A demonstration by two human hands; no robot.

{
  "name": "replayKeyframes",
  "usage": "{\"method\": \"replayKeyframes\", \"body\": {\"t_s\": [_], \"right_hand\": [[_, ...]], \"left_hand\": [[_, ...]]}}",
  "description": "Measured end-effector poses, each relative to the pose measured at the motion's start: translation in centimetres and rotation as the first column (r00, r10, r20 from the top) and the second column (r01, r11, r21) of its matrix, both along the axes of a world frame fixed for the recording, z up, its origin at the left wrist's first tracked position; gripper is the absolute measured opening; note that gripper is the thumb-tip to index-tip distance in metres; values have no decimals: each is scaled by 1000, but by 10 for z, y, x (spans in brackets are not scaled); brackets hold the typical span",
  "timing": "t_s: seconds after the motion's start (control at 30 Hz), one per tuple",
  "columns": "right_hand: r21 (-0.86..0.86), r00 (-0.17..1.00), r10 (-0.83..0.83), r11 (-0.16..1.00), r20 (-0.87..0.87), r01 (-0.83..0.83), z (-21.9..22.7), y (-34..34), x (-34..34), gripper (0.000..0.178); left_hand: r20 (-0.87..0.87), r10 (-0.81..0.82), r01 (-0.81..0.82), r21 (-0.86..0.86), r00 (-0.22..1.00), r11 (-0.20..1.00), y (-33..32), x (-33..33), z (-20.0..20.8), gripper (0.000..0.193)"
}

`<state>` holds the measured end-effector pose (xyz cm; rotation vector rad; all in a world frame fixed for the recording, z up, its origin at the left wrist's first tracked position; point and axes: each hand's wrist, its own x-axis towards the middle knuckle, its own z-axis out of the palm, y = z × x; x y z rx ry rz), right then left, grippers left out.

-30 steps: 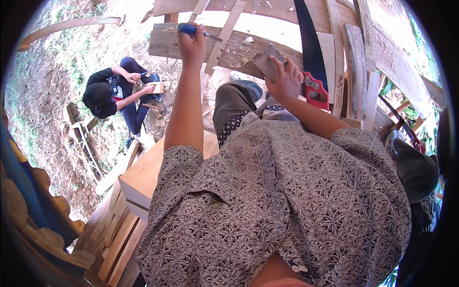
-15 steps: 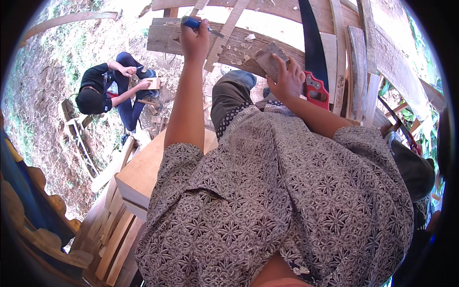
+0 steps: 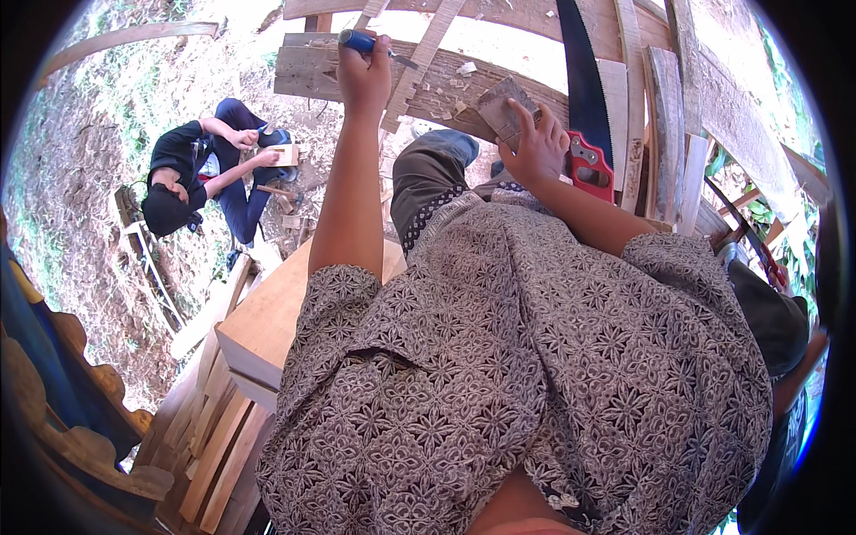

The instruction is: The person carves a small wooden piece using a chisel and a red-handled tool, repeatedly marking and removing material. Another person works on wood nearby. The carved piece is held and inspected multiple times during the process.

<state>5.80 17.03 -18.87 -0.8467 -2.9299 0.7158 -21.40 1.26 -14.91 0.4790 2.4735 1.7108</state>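
head view: left hand [image 3: 364,78] clenches a blue-handled chisel [image 3: 374,46] against the plank [image 3: 357,76] on the worktop; right hand [image 3: 535,147] grips a wood block [image 3: 504,102]. chips [image 3: 459,80] lie there, so carving looks begun, not finished.

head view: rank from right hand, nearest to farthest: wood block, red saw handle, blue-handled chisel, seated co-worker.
From the right hand:
1. Wood block, held in its fingers.
2. Red saw handle, just to its right.
3. Blue-handled chisel, in the left hand, up-left.
4. Seated co-worker, far left on the ground.
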Motion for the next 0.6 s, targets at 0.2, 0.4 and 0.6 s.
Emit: {"method": "replayKeyframes", "body": {"t_s": [0.2,0.4,0.6], "right_hand": [[7,1000,2,1000,0,-2,1,0,1,81],[8,1000,3,1000,1,-3,0,2,2,81],[3,1000,4,1000,4,-4,0,3,2,81]], "left_hand": [[-14,-4,4,-12,1000,1000,1,0,1,26],[63,-68,70,-42,996,997,6,5,11,22],[-26,-69,65,-145,997,987,4,1,7,24]]}}
